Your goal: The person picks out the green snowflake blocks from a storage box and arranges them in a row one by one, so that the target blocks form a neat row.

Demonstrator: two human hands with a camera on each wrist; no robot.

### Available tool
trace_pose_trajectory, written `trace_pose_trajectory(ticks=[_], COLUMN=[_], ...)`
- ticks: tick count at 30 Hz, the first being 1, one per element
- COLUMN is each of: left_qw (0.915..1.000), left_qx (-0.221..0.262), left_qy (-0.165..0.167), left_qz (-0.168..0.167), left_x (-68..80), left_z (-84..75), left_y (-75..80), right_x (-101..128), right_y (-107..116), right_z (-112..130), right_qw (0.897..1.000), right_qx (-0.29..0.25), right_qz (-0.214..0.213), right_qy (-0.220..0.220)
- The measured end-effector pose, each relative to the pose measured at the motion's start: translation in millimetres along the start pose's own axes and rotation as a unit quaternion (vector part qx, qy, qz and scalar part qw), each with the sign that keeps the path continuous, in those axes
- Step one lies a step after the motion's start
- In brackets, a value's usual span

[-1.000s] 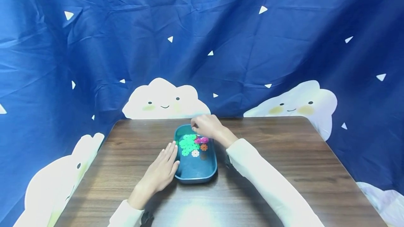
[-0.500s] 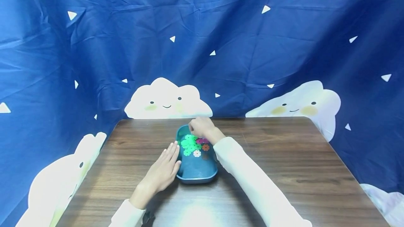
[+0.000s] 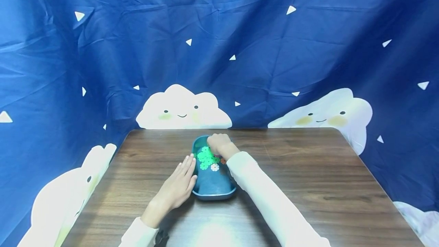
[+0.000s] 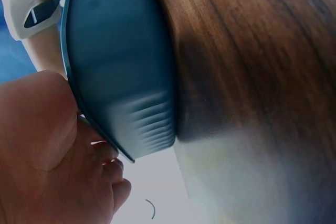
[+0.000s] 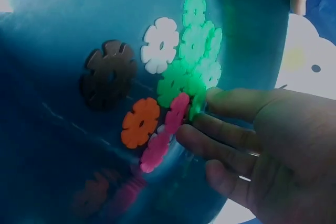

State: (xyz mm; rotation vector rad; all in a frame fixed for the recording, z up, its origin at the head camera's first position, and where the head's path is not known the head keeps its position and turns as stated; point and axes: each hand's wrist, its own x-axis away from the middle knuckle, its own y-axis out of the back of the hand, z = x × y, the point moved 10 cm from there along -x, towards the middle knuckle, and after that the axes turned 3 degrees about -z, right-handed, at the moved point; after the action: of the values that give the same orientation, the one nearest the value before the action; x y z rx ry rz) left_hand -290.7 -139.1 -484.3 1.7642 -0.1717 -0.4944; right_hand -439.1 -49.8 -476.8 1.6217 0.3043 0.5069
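A teal tray (image 3: 214, 195) sits on a dark wooden table (image 3: 308, 170). In it lie a cluster of green flower-shaped discs (image 3: 205, 157), a white disc (image 3: 214, 167) and an orange disc (image 5: 140, 123), plus pink discs (image 5: 163, 135) and a brown one (image 5: 108, 74). My right hand (image 3: 219, 144) reaches into the tray's far end. In the right wrist view its fingertips (image 5: 210, 96) touch the pink and green discs (image 5: 194, 51), and the thumb is hidden. My left hand (image 3: 176, 188) lies flat on the table, fingers straight against the tray's left wall (image 4: 121, 61).
A blue cloth backdrop (image 3: 240, 48) with white clouds hangs right behind the table's far edge and along both sides. Bare wood lies to the left and right of the tray. The table's right edge runs close to the cloth.
My right hand has come from the tray's far rim down and toward me, onto the discs, and now covers the pink ones. The left hand has stayed against the tray.
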Motion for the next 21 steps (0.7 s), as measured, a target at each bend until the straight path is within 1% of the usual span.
trace_pose_trajectory(ticks=[4, 8, 12, 15, 17, 21], left_qw=[1.0000, 1.0000, 1.0000, 0.9999, 0.9999, 0.9997], left_qx=[0.003, 0.004, 0.004, 0.007, 0.010, 0.013], left_qy=[-0.005, -0.008, -0.005, -0.006, -0.010, -0.016], left_qz=[-0.003, -0.002, 0.001, -0.004, -0.010, -0.011], left_x=[0.3, 0.1, 0.8, 1.3, 1.3, 1.0], left_z=[0.3, -0.2, -0.4, 0.1, 0.3, 0.1], left_y=[0.6, 1.1, 1.3, 0.8, 0.4, -0.4], right_x=[-4, -8, -8, -7, -7, -6], right_y=[-6, -11, -12, -13, -13, -14], right_z=[5, 7, 7, 8, 8, 10], right_qw=[0.999, 0.998, 0.998, 0.998, 0.998, 0.998], right_qx=[0.032, 0.052, 0.061, 0.064, 0.062, 0.054], right_qz=[0.014, 0.015, 0.015, 0.019, 0.021, 0.023], right_qy=[0.007, 0.009, 0.007, 0.007, 0.009, 0.014])
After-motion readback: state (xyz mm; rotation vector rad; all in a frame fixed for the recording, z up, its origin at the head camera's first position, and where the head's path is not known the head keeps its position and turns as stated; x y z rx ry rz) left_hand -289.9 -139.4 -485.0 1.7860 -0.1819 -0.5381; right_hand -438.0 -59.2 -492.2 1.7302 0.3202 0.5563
